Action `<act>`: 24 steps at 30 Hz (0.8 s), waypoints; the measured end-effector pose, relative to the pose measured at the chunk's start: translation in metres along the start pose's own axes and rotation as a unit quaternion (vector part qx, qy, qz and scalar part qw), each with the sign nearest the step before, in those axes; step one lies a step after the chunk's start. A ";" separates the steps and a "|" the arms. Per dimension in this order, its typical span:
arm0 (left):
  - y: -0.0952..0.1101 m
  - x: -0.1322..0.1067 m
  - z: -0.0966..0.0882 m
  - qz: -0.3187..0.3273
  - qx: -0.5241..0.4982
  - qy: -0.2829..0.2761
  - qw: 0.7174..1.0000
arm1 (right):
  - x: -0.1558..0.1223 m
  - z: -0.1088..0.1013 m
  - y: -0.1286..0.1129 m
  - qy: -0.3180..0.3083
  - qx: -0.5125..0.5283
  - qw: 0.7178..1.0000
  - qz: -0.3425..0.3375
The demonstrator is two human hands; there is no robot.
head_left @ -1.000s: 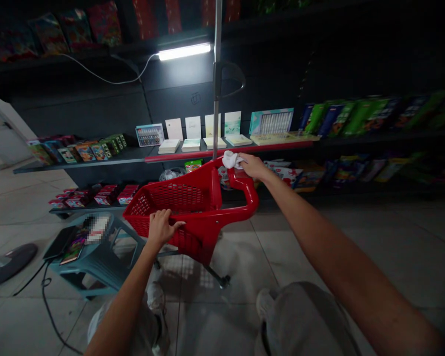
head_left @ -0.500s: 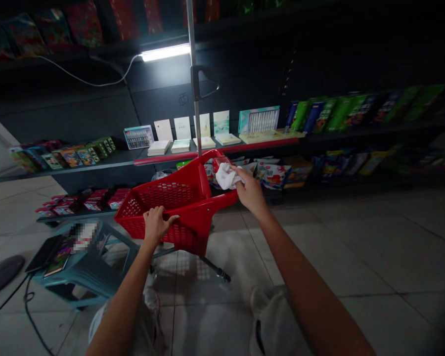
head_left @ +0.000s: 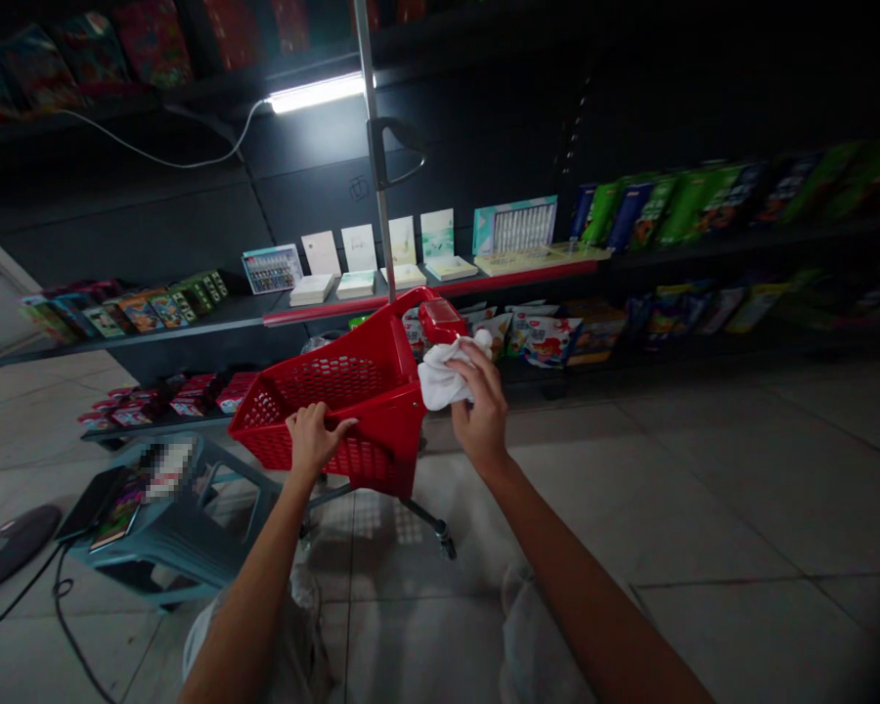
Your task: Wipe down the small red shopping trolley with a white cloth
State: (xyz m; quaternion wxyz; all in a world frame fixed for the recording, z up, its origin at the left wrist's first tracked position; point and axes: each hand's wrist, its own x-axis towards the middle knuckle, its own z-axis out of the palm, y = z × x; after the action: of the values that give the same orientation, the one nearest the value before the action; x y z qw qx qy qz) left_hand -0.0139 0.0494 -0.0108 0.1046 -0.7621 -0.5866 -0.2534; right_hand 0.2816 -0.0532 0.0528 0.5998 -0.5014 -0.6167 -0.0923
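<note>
Right hand (head_left: 482, 409) clamps white cloth (head_left: 438, 377) at red cart (head_left: 385, 452) handle (head_left: 441, 319); left hand's (head_left: 311, 438) fingers grip its rim (head_left: 382, 404). Wiping seems underway; amount left unclear.

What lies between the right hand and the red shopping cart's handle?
A white cloth. In the head view, the right hand presses its fingers on it, and it covers part of the handle.

The forearms (head_left: 266, 567) are bare; the trousers (head_left: 543, 640) look light grey.

No legible text anywhere
</note>
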 end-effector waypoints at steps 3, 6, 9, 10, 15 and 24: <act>0.004 0.002 0.001 -0.002 0.007 0.003 1.000 | -0.006 0.007 -0.001 -0.024 -0.004 1.000 -0.002; 0.006 0.005 0.001 -0.006 0.005 0.004 1.000 | -0.010 0.014 0.001 -0.034 -0.006 0.999 -0.014; 0.006 0.010 0.004 -0.011 0.002 0.003 1.000 | -0.011 0.018 0.001 -0.053 -0.010 0.998 -0.032; 0.006 0.011 0.005 -0.013 0.000 0.003 1.000 | -0.013 0.020 0.001 -0.059 -0.008 0.997 -0.039; 0.003 0.019 0.010 -0.014 -0.017 -0.003 1.000 | -0.033 0.031 0.014 -0.063 0.015 0.997 -0.043; -0.002 0.031 0.016 0.013 -0.065 -0.032 0.997 | -0.051 0.072 0.045 0.016 0.068 0.995 0.064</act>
State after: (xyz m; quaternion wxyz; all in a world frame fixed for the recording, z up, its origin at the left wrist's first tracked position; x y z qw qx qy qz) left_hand -0.0059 0.0832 -0.0095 0.0397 -0.7823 -0.5621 -0.2653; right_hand 0.2568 -0.0063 -0.0308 0.6471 -0.4962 -0.5785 -0.0192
